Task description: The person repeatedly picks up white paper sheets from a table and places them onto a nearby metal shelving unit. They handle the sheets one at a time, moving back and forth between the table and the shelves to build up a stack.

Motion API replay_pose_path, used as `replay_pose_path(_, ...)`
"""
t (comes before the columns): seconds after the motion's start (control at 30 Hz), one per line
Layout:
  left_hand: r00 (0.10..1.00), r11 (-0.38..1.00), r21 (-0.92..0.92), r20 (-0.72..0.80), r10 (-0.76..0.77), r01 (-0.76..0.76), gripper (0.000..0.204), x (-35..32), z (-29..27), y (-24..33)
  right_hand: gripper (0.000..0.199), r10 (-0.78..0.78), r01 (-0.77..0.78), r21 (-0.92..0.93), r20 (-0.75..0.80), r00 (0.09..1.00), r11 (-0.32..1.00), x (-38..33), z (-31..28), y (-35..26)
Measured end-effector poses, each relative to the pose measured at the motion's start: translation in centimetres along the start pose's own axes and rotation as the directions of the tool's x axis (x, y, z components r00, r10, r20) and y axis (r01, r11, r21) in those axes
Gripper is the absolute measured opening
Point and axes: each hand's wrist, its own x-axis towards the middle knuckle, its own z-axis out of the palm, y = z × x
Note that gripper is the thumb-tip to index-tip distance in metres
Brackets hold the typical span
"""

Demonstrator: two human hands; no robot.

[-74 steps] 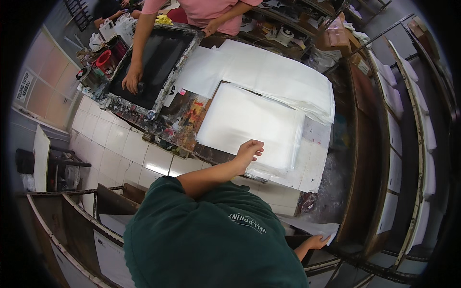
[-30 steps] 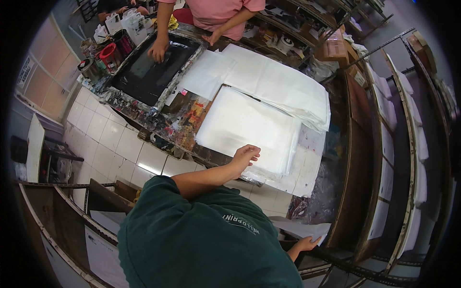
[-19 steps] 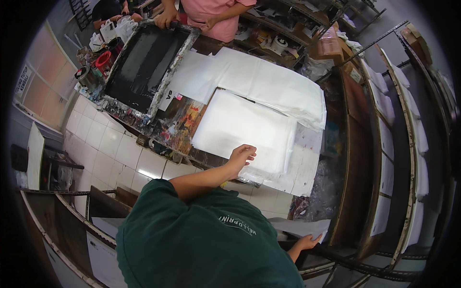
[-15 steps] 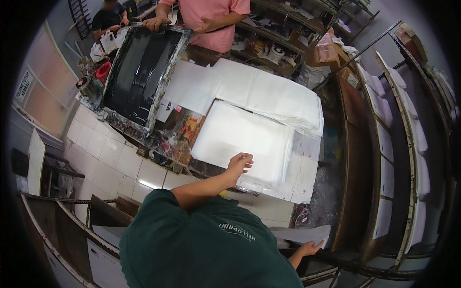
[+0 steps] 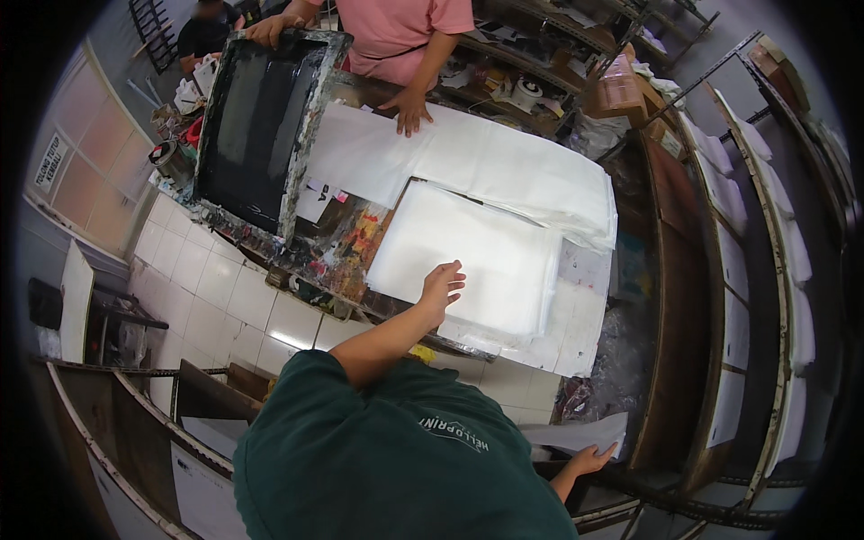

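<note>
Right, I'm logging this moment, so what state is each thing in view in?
Left hand: loosely open, nothing visibly held
Right hand: closed on white sheet
White sheet: held, bent
Framed screen: dark-smeared, seemingly tilted, far edge gripped by co-worker's hand
Near sheet stack: flat
Far sheet pile: flat, edges uneven
Co-worker's other hand: fingers spread
Tabletop: paint-stained

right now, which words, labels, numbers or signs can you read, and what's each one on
White sign at far left: dark lettering, legible, wording not copied here.
Green shirt: white lettering on the front, legible, not copied.
White paper beside the dark-inked frame: a few bold dark characters, not copied.
Cardboard box: any marks too small to read.
White sheet in the right hand: no text visible.
</note>
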Motion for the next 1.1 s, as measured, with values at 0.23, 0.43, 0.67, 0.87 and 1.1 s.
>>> replay_pose_path(0.23,0.999,0.985,-0.174,0.034,0.027,-0.021,0.078,2.2,-1.8,0.9,0.059,-0.086,0.084,0.041,0.040,0.995,0.996,0.4,0.0,-0.5)
replay_pose_path(0.43,0.995,0.898,-0.431,0.006,0.104,-0.091,0.095,4.1,-3.0,2.3,0.062,0.011,-0.021,0.091,0.114,0.993,0.996,0.3,-1.4,-3.6)
replay_pose_path(0.67,0.987,0.830,-0.545,0.029,0.159,-0.117,0.108,5.9,-2.9,3.0,0.064,-0.057,0.039,0.136,0.128,0.990,0.990,0.5,-1.9,-3.1)
replay_pose_path(0.87,0.988,0.803,-0.586,0.027,0.152,-0.108,0.108,6.7,-3.0,3.3,0.066,-0.065,0.053,0.092,0.135,0.989,0.994,-0.1,-2.1,-3.0)
replay_pose_path(1.1,0.966,0.667,-0.710,-0.077,0.248,-0.228,0.116,10.2,-5.1,5.1,0.066,-0.146,0.144,0.024,0.079,0.986,0.989,-0.3,-2.3,-2.7)
